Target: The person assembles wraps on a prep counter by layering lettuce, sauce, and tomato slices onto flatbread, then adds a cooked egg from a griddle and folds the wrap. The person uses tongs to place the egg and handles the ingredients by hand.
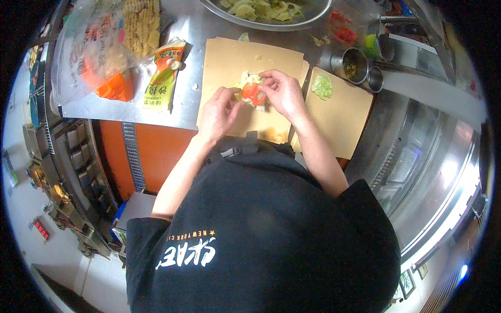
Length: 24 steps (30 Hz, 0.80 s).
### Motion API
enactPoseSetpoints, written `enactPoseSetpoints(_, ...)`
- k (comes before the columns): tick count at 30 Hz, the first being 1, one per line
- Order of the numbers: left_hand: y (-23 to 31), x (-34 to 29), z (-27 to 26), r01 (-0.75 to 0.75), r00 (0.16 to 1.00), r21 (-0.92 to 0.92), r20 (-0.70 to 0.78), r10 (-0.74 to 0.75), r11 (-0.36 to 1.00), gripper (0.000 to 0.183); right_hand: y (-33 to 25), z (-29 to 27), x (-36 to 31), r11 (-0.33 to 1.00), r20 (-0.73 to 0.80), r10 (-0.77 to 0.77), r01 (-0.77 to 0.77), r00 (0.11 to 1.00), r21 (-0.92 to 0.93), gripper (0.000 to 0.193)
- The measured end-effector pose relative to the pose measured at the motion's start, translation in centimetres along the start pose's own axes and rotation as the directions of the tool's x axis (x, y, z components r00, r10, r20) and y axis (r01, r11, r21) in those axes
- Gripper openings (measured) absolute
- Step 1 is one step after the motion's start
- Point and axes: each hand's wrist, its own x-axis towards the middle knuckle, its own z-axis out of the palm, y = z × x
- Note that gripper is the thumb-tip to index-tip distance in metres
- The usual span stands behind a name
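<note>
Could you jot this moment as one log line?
left hand: at shredded greens | right hand: at tomato slices | tomato: atop greens | below: tan sheet

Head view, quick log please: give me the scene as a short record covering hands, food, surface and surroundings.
Left hand: fingers curled at the food's left edge; contact unclear
Right hand: fingers at the food's right side
Food: tomato slices over shredded lettuce
Surface: brown sheets on metal counter
Left: green-and-orange packet
Right: lettuce piece
Far edge: metal bowl of cut greens
</note>
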Motion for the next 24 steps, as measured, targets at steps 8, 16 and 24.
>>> enactPoseSetpoints(8,-0.5,0.0,1.6,0.141,0.984,-0.058,-0.105,-0.147,0.988,0.046,2.7,1.4,0.6,0.985,-0.020,-0.052,0.054,0.998,0.167,0.029)
enactPoseSetpoints(16,-1.0,-0.2,2.1,0.093,0.985,-0.095,-0.137,-0.106,0.991,0.047,3.7,1.8,0.6,0.956,-0.151,-0.089,0.127,0.984,0.263,0.020)
enactPoseSetpoints(24,-1.2,-1.9,2.4,0.432,0.869,-0.472,-0.010,-0.495,0.768,0.035,5.8,-0.2,-2.0,0.978,-0.229,-0.017,0.063,0.973,0.198,0.017)
